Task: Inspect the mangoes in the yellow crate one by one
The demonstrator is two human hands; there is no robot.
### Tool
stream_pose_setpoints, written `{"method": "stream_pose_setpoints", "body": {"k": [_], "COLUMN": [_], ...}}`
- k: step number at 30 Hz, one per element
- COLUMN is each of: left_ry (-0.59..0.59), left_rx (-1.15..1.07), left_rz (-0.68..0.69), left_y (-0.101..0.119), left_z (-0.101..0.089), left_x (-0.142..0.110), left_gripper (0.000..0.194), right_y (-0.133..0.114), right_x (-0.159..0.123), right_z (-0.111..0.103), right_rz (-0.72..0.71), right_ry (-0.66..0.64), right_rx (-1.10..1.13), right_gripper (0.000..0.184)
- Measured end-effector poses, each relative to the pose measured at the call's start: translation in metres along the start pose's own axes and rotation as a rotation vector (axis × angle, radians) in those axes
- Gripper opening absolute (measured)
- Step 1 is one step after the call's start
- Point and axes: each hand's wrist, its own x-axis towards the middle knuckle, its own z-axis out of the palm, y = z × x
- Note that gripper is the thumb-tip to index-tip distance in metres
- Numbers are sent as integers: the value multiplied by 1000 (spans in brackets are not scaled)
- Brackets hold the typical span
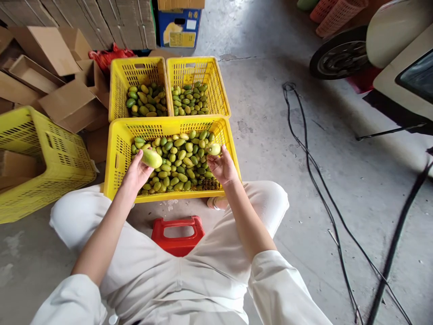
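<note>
Fruit, green to yellow, in three yellow crates, two pieces in hand. Left hand [137, 170]: fingers closed about the near left end of a large fruit [152, 158], thumb uppermost, fruit held over the left part of the front crate [165, 197]. Right hand [223, 167]: turned palm up, fingers part curled, a paler fruit [214, 149] held at the tips with the thumb at its right, over the right part of the same crate. Front crate: a broad pile [181, 167] of mixed green and yellow fruit, covering most of the floor; a patch of dark lattice shows at the near right corner. Rear left crate [117, 90]: a part load, its pieces seemingly larger. Rear right crate [216, 83]: a part load, its pieces seemingly smaller. Both rear crates adjoin the far side of the front one, and neither load comes near the rim. State of the work, by judgement: partway, with fruit lying in all three crates, two pieces being handled, and the bulk of the front pile yet to be taken up. Surroundings: red stool [177, 249] between the legs; side crate [64, 149] and heaped cartons [69, 101] at left; black cable [306, 153] on the floor at right.
</note>
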Motion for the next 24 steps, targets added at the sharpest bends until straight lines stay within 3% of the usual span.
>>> {"method": "stream_pose_setpoints", "body": {"k": [3, 6, 9, 15, 19, 24], "left_ry": [37, -14, -45, -122, -157, -38], "left_rx": [-91, -100, -86, -47, -16, -36], "left_rz": [-58, -128, -187, -232, -176, -118], "left_y": [-1, 1, 3, 3, -1, -10], "left_z": [3, 3, 1, -2, -4, -10], "left_x": [-2, -3, -5, -8, -3, 9], "left_gripper": [28, 43, 43, 47, 33, 9], "right_y": [0, 0, 1, 6, 8, 14], "right_x": [2, 5, 4, 2, 6, 10], "right_z": [-4, -9, -10, -7, -10, -14], "right_rz": [26, 76, 83, 60, 63, -8], "right_ry": [-11, -59, -99, -62, -55, -57], "right_rx": [22, 49, 45, -70, -85, -146], "right_gripper": [35, 25, 16, 26, 30, 33]}}
